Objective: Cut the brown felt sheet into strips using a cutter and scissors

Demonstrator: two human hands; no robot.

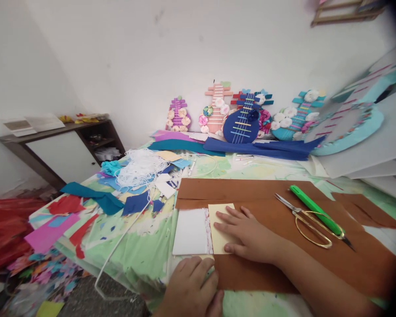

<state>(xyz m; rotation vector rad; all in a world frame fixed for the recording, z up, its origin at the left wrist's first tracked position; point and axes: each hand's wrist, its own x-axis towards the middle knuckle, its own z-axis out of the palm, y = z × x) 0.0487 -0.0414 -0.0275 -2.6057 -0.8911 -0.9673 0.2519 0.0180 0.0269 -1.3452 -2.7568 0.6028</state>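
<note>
My right hand [249, 231] lies flat with its fingers spread on a pale yellow rectangle of card [218, 240], pressing it on a large brown sheet [251, 273]. Left of the card lies a white rectangle [189, 231], with a strip of reddish marks along its right edge. My left hand [193, 281] is closed at the lower edge of the white piece. A small pale bit shows between its fingers, too little to name. Gold-handled scissors [305, 220] and a green utility knife [317, 210] rest on the brown sheet, right of my right hand.
White string [140, 167] and coloured scraps heap on the table's left side. Several decorated lute-shaped crafts [242, 125] stand against the wall behind folded blue cloth [260, 149]. A low cabinet [61, 154] stands at left, with scraps [42, 277] on the floor.
</note>
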